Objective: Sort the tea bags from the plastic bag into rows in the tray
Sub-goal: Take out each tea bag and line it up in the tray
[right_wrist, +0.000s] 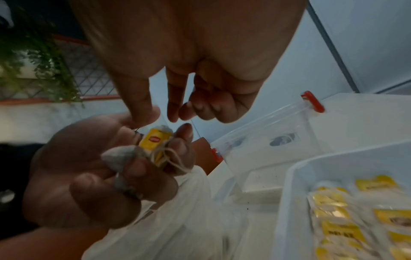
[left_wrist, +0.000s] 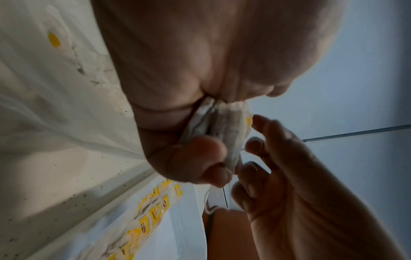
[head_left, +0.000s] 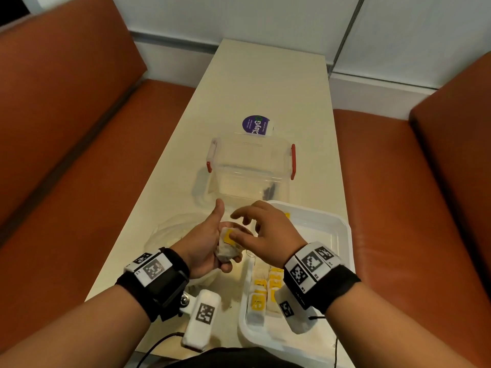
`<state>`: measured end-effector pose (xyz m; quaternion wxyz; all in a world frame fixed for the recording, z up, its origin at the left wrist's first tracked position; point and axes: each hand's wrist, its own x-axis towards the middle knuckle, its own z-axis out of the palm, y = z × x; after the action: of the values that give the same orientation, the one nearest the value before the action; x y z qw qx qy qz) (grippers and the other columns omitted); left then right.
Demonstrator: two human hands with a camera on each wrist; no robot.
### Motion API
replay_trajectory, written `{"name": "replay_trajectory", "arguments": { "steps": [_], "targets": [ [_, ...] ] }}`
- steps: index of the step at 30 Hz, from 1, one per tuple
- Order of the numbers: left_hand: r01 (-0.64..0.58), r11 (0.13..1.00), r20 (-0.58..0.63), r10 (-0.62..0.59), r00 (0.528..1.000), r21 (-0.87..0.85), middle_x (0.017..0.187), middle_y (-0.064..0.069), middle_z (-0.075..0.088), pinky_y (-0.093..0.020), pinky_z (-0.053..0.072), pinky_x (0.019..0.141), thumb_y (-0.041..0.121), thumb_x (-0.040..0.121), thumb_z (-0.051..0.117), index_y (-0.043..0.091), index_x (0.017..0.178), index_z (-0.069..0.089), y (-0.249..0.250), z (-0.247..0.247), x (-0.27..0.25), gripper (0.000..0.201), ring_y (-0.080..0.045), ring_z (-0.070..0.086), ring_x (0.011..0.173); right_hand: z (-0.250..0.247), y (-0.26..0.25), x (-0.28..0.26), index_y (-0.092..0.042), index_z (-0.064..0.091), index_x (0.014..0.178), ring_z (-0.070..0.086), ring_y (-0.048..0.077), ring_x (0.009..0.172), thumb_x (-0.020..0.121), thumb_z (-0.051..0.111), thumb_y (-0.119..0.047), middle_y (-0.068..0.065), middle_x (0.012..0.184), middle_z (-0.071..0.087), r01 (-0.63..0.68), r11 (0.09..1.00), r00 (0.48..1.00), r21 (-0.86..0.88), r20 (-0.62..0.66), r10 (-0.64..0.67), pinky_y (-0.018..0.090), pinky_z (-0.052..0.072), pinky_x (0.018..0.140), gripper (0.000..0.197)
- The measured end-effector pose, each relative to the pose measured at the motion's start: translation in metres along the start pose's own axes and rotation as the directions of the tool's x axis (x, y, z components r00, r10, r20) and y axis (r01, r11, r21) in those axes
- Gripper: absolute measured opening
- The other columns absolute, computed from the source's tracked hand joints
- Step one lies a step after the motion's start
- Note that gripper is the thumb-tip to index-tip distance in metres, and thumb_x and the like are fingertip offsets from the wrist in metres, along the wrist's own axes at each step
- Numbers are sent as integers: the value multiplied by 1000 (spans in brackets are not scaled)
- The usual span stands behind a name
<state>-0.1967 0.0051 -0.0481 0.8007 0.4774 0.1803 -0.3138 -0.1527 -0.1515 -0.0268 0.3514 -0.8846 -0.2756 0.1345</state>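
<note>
My left hand [head_left: 211,243] grips a small bunch of tea bags [head_left: 227,248] with yellow tags, thumb pointing up, just left of the white tray [head_left: 342,227]. In the right wrist view the held tea bags [right_wrist: 155,142] show tangled strings in the left hand [right_wrist: 77,167]. My right hand [head_left: 265,232] hovers over the bunch with fingers spread, its thumb lying on the top yellow tag. Rows of tea bags [head_left: 261,290] lie at the tray's near left. The crumpled clear plastic bag [head_left: 170,229] lies under my left hand.
A clear plastic box [head_left: 252,168] with red latches stands just beyond the hands, a purple-labelled tub [head_left: 256,124] behind it. The narrow cream table [head_left: 265,75] runs between two orange benches [head_left: 79,155]. Dark specks dot the tabletop near the bag.
</note>
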Motion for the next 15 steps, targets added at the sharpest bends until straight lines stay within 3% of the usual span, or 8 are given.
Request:
{"name": "replay_trajectory", "arguments": {
  "steps": [3,6,9,12,15],
  "targets": [
    [-13,1000,23,13,1000,0,70,-10,54,-26,32,45,80,79,25,8,94,61,3,0,-1,82,-23,50,62,1,-4,5,-25,68,94,44,-4,71,85,66,-31,-10,94,53,-21,1000,999,-22,28,22,18,36,69,11],
    [-30,999,20,29,999,33,74,-10,57,-26,32,46,80,79,26,8,97,58,3,-9,0,81,-22,49,63,-4,-10,5,-26,64,90,50,0,62,90,62,-30,-17,81,54,-51,999,996,5,72,50,12,34,60,4],
    [-59,991,-26,63,998,123,81,-14,55,-25,31,45,80,77,33,9,98,59,4,-17,1,79,-22,48,64,-11,-15,5,-30,62,90,51,-4,58,91,61,-32,-22,76,56,-90,996,989,6,121,88,10,33,55,3],
    [-149,955,-119,184,976,256,71,-10,55,-24,29,44,75,72,48,13,83,62,7,-25,-4,65,-18,45,59,-15,-20,6,-33,62,88,51,-9,61,90,62,-35,-22,80,57,-127,992,986,10,114,125,8,35,56,3],
    [-288,874,-102,352,931,392,67,0,61,-23,34,43,59,69,76,18,85,71,15,-34,-10,44,-13,46,56,-16,-27,7,-35,64,86,51,-7,60,89,64,-38,-18,84,61,-151,988,986,39,82,148,9,33,56,4]
  ]
}}
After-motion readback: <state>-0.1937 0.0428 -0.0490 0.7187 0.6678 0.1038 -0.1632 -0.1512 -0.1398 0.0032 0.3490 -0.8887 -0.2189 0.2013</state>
